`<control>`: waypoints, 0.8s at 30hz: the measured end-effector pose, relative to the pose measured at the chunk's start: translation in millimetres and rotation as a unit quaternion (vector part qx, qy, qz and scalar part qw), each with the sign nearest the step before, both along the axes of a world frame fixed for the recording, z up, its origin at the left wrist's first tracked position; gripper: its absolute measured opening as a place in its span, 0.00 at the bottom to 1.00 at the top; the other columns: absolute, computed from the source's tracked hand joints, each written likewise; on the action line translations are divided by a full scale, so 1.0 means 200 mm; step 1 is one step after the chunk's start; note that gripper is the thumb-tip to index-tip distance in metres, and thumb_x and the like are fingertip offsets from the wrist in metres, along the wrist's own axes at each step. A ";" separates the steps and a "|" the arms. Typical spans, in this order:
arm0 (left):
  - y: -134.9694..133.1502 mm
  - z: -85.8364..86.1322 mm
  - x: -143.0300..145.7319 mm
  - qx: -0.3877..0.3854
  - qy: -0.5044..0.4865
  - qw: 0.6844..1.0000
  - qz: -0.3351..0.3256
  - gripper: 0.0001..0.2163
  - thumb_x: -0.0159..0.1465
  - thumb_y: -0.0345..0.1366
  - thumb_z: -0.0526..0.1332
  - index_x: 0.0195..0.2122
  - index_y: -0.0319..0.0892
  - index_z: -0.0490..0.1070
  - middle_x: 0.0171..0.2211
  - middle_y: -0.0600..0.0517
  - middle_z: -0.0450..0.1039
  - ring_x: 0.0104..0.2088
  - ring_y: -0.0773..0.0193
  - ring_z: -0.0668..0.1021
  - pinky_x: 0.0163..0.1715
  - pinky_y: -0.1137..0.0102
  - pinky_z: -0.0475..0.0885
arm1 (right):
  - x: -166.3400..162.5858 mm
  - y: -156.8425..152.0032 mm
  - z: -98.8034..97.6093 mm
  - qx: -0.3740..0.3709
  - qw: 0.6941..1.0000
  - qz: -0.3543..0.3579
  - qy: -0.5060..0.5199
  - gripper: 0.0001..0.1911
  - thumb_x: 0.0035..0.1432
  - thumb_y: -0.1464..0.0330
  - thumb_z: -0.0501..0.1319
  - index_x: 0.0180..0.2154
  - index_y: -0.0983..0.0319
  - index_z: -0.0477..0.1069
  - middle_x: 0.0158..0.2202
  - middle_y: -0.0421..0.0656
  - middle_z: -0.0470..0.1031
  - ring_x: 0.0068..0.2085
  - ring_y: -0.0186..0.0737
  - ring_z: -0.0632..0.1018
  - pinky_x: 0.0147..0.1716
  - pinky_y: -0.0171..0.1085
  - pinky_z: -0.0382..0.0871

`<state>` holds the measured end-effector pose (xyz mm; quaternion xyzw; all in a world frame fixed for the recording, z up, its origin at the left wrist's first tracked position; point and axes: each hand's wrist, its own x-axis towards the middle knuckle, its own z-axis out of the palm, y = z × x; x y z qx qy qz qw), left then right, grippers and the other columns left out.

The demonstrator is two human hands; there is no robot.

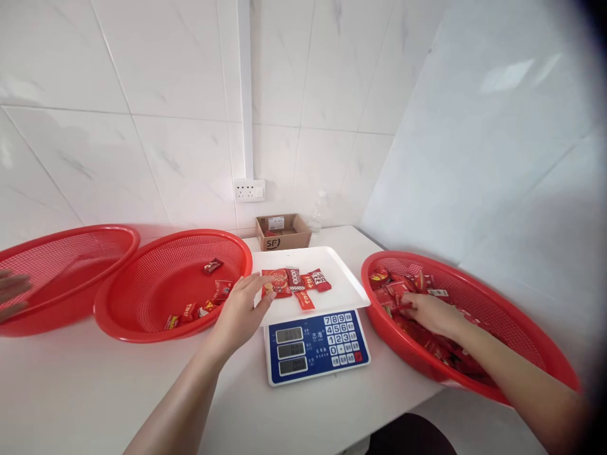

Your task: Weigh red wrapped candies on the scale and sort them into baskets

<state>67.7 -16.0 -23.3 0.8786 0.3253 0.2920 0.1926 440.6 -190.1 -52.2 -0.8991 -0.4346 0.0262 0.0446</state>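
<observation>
My left hand rests at the left edge of the white tray on the blue scale, fingertips touching a red snack packet. Several more red packets lie on the tray beside it. My right hand reaches into the right red basket, fingers down among its pile of red packets; whether it grips one is hidden.
A middle red basket holds a few packets. A further red basket stands at far left, with another person's fingers at its edge. A small cardboard box and a wall socket are behind.
</observation>
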 end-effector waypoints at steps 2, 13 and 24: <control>0.00 0.00 0.00 0.003 -0.002 1.000 -0.003 0.14 0.65 0.39 0.53 0.50 0.47 0.69 0.52 0.48 0.70 0.57 0.53 0.66 0.52 0.57 0.65 | 0.00 0.03 0.07 0.015 1.000 -0.020 0.009 0.07 0.55 0.64 0.56 0.31 0.57 0.70 0.27 0.42 0.75 0.30 0.44 0.76 0.27 0.37 0.63; 0.00 -0.01 0.01 0.010 -0.016 1.000 -0.012 0.13 0.65 0.38 0.53 0.49 0.47 0.70 0.51 0.47 0.71 0.56 0.53 0.68 0.51 0.57 0.67 | -0.65 0.41 0.22 0.268 0.917 0.217 0.200 0.16 0.58 0.59 0.53 0.45 0.58 0.67 0.25 0.37 0.72 0.25 0.36 0.73 0.28 0.36 0.68; -0.02 0.01 -0.01 0.024 -0.017 1.000 -0.010 0.12 0.65 0.37 0.54 0.48 0.46 0.69 0.51 0.47 0.71 0.57 0.53 0.67 0.53 0.54 0.64 | -0.72 0.42 0.11 0.250 0.896 0.347 0.115 0.11 0.60 0.64 0.54 0.42 0.59 0.70 0.42 0.45 0.74 0.46 0.43 0.72 0.46 0.45 0.67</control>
